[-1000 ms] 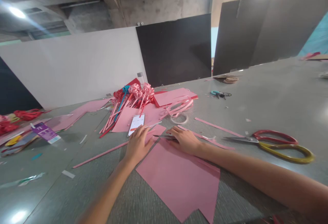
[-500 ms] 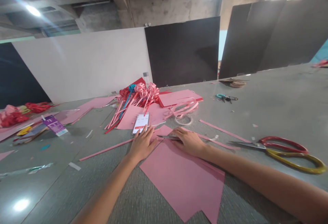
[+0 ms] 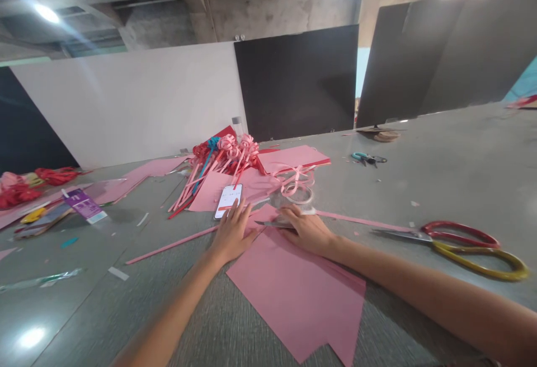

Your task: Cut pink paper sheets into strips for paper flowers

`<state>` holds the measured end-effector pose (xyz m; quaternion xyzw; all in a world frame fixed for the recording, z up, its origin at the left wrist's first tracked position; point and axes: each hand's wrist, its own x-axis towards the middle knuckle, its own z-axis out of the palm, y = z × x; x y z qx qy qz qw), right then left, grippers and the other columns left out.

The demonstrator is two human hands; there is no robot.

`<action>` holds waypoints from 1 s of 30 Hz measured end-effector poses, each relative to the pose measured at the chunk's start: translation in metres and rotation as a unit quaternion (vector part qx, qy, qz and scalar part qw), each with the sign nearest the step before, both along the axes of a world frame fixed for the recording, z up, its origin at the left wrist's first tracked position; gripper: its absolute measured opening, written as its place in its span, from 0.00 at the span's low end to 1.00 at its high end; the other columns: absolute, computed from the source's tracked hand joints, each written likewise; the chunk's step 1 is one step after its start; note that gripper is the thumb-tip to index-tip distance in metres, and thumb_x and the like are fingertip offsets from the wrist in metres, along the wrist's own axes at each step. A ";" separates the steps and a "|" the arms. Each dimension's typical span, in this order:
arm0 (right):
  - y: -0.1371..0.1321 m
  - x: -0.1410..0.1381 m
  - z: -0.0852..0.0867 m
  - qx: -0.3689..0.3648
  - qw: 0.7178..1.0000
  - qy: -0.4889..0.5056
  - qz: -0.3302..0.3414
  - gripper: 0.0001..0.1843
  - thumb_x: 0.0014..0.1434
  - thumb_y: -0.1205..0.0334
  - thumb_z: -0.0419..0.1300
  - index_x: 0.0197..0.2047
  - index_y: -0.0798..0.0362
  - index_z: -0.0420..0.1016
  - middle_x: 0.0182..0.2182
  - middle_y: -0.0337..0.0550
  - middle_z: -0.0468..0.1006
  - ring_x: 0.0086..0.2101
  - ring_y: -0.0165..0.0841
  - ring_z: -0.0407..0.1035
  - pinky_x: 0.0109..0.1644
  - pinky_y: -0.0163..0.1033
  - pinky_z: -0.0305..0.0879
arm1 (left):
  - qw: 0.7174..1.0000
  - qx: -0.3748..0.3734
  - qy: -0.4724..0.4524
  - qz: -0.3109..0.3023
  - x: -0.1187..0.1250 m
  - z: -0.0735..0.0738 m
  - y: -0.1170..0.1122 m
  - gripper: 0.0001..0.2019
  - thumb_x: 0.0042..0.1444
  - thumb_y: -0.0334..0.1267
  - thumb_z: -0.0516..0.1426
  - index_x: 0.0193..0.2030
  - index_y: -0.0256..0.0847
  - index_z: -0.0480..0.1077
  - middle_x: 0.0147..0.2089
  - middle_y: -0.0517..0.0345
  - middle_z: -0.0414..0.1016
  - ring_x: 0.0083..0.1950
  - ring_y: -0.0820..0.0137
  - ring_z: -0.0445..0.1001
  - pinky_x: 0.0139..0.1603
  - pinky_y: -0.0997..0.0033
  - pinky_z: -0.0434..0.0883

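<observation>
A pink paper sheet with a notched near edge lies at an angle in front of me. My left hand rests flat at its left far edge, fingers spread and their tips by a lit phone. On the sheet's far part, my right hand is closed around a thin pointed metal blade; its handle is hidden under the palm. The blade's tip points left, toward my left thumb. A pink paper strip runs out left of my left hand, and another strip extends right beyond my right hand.
Large scissors lie at the right, pliers farther back. Behind my hands are a tape roll, curled pink ribbon and a bundle of paper flowers. A purple carton and paper scraps are leftward.
The curled ribbon and a loose pink strip beyond my right hand have shifted; one straight strip now shows there instead of two. Both hands stay nearly in place.
</observation>
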<state>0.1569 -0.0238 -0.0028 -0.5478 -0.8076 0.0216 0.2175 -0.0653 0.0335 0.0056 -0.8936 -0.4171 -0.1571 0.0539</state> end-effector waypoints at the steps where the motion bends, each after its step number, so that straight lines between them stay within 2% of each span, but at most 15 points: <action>1: 0.000 0.000 0.001 0.002 1.000 -0.001 -0.008 0.28 0.58 0.57 0.52 0.61 0.48 0.53 0.59 0.49 0.57 0.41 0.37 0.70 0.40 0.40 0.65 | 1.000 -0.001 -0.012 -0.019 0.003 0.004 0.005 0.29 0.56 0.41 0.51 0.64 0.36 0.51 0.68 0.46 0.45 0.68 0.57 0.40 0.64 0.53 0.48; 3: -0.001 0.000 0.002 0.005 1.000 0.003 -0.015 0.32 0.57 0.56 0.53 0.63 0.48 0.48 0.61 0.51 0.53 0.39 0.37 0.71 0.37 0.40 0.66 | 0.997 -0.002 -0.057 -0.049 0.012 0.016 0.019 0.28 0.56 0.34 0.49 0.64 0.36 0.51 0.67 0.48 0.48 0.68 0.59 0.45 0.65 0.57 0.48; 5: -0.001 -0.001 0.003 0.003 1.000 0.010 -0.010 0.33 0.57 0.56 0.53 0.64 0.48 0.48 0.61 0.52 0.53 0.37 0.36 0.71 0.37 0.40 0.66 | 0.991 0.012 -0.127 -0.049 0.024 0.027 0.035 0.26 0.58 0.31 0.44 0.64 0.33 0.49 0.67 0.49 0.50 0.66 0.61 0.48 0.64 0.62 0.50; 8: -0.001 -0.001 0.003 -0.004 1.000 0.015 -0.004 0.32 0.57 0.56 0.52 0.63 0.49 0.49 0.60 0.52 0.55 0.34 0.34 0.71 0.37 0.41 0.66 | 0.985 0.041 -0.153 -0.061 0.044 0.034 0.055 0.23 0.62 0.35 0.41 0.64 0.35 0.49 0.67 0.51 0.49 0.67 0.61 0.47 0.64 0.61 0.52; 11: 0.001 -0.002 0.003 -0.011 1.000 0.016 -0.002 0.31 0.57 0.57 0.52 0.62 0.48 0.50 0.60 0.51 0.56 0.37 0.36 0.71 0.39 0.40 0.66 | 0.993 0.044 -0.102 -0.048 0.060 0.025 0.070 0.23 0.61 0.41 0.46 0.63 0.39 0.54 0.66 0.49 0.51 0.66 0.59 0.49 0.62 0.57 0.54; 13: 0.001 -0.003 0.003 -0.016 1.000 0.016 -0.004 0.31 0.56 0.57 0.52 0.62 0.47 0.51 0.60 0.50 0.57 0.39 0.37 0.71 0.39 0.40 0.66 | 0.998 0.025 -0.046 -0.043 0.067 0.016 0.075 0.23 0.60 0.43 0.48 0.62 0.44 0.56 0.64 0.49 0.55 0.64 0.57 0.54 0.59 0.55 0.58; 16: 0.002 -0.003 0.002 -0.021 1.000 0.016 -0.009 0.30 0.55 0.58 0.52 0.61 0.48 0.52 0.60 0.49 0.57 0.41 0.39 0.71 0.40 0.40 0.65 | 0.998 0.012 0.002 -0.062 0.071 0.006 0.081 0.22 0.62 0.43 0.44 0.62 0.44 0.56 0.57 0.51 0.66 0.59 0.60 0.63 0.56 0.60 0.61; 20: 0.003 -0.003 0.001 -0.017 1.000 0.016 -0.001 0.29 0.54 0.60 0.52 0.60 0.49 0.55 0.58 0.48 0.60 0.40 0.39 0.71 0.39 0.40 0.65 | 0.997 0.026 0.007 -0.073 0.071 0.005 0.084 0.21 0.62 0.43 0.44 0.60 0.40 0.57 0.53 0.48 0.71 0.55 0.60 0.67 0.54 0.60 0.62; 24: 0.003 -0.002 0.000 -0.014 1.000 0.015 0.008 0.25 0.54 0.62 0.53 0.57 0.49 0.60 0.57 0.46 0.62 0.38 0.36 0.71 0.38 0.38 0.65 | 0.997 0.029 0.015 -0.068 0.073 0.004 0.082 0.22 0.61 0.42 0.46 0.61 0.40 0.55 0.51 0.48 0.72 0.52 0.60 0.69 0.52 0.61 0.63; 27: 0.004 0.000 -0.001 -0.015 0.999 0.018 0.032 0.18 0.56 0.64 0.52 0.51 0.49 0.66 0.51 0.45 0.68 0.40 0.34 0.70 0.41 0.36 0.64 | 0.998 0.014 0.025 -0.051 0.075 0.002 0.078 0.21 0.61 0.41 0.46 0.61 0.41 0.56 0.48 0.49 0.73 0.50 0.61 0.71 0.48 0.64 0.65; 30: 0.005 0.001 -0.003 -0.011 0.998 0.027 0.060 0.15 0.57 0.66 0.51 0.48 0.49 0.70 0.45 0.43 0.73 0.40 0.33 0.69 0.43 0.36 0.63 | 0.998 0.004 0.030 -0.052 0.077 0.000 0.076 0.20 0.62 0.40 0.46 0.60 0.43 0.56 0.51 0.51 0.72 0.51 0.62 0.70 0.49 0.66 0.65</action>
